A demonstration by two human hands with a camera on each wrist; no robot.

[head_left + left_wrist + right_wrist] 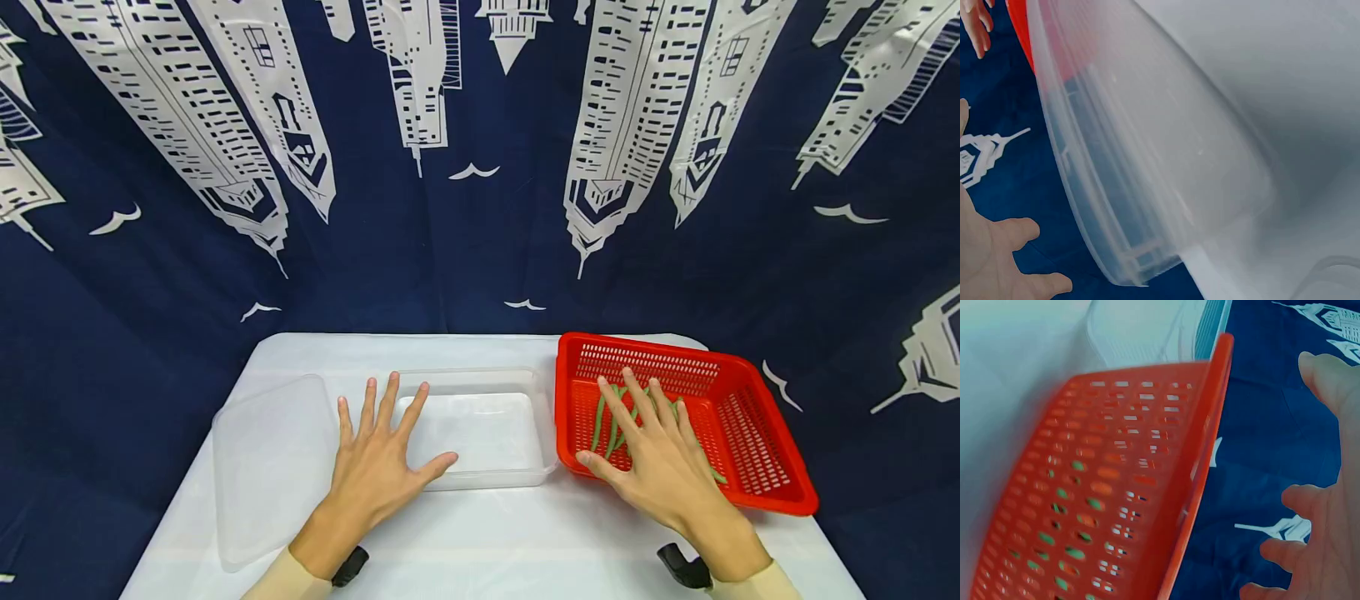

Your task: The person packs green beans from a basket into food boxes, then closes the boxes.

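A clear plastic container stands mid-table, and my left hand hovers over its left end with fingers spread. On the right sits a red perforated basket holding several green beans. Above that basket's near left part is my right hand, fingers spread and holding nothing; it hides some of the beans. In the left wrist view the container shows side-on, apart from the left hand. The right wrist view has the basket wall beside the right hand, with green showing through the holes.
A flat translucent lid lies on the white-covered table, left of the container. Behind the table hangs a dark blue cloth printed with white buildings. Each wrist wears a black strap.
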